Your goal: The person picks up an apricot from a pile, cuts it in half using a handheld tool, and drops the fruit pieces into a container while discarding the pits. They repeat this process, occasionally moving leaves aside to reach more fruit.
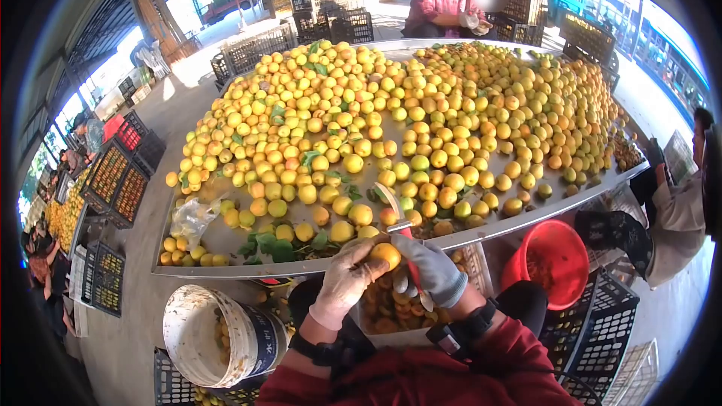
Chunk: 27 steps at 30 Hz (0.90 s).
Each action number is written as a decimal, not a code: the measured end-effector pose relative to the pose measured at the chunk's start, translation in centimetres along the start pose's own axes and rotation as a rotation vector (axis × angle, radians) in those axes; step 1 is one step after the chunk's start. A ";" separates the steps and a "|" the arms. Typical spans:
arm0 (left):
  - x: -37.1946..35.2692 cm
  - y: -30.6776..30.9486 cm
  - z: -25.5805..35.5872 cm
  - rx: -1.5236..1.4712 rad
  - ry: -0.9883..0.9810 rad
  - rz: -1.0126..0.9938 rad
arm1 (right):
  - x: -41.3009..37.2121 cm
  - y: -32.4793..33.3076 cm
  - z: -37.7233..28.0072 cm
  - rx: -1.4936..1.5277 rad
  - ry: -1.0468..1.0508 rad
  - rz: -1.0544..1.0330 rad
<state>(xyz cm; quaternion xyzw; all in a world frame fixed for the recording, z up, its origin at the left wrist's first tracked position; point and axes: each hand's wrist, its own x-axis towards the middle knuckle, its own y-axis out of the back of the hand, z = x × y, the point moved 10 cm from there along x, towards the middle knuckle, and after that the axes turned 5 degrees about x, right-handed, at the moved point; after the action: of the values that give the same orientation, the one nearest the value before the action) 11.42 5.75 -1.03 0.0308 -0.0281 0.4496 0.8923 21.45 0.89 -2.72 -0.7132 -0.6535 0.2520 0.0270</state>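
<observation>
My left hand (344,282), in a pale stained glove, holds one yellow-orange fruit (386,256) between thumb and fingers. Close beside it, my right hand (435,269), in a grey glove, is wrapped round the red handle of a tool with a curved pale blade (389,199) that points up over the table. A second, small metal piece shows below the right fingers. Both hands are in front of the table's near edge, above a crate (475,269) of orange fruit pieces. Many yellow-orange fruits with green leaves (280,248) lie heaped on the metal table (301,268).
A white bucket (201,331) stands to the left, a red tub (556,263) to the right beside black crates (594,331). A clear plastic bag (194,222) lies at the table's left. One person (436,0) sits across the table, another (681,203) at the right.
</observation>
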 end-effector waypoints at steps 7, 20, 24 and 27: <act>-1.2 0.3 3.7 0.639 -0.389 0.230 | 1.2 1.1 1.7 0.205 0.026 0.077; -2.3 -1.8 5.2 0.664 -0.419 0.193 | 0.0 -1.5 -0.1 0.008 0.149 -0.037; -2.7 -2.3 6.3 0.691 -0.611 0.174 | -0.9 -1.4 -0.8 -0.043 0.171 0.000; -2.3 -1.8 4.8 0.381 -0.427 0.137 | -1.3 -1.3 -0.8 -0.027 0.181 0.008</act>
<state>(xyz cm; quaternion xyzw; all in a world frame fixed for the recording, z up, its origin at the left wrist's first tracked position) 11.37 2.45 3.56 0.2896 -0.1321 0.4891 0.8120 20.54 0.07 -1.09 -0.7359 -0.6489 0.1779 0.0755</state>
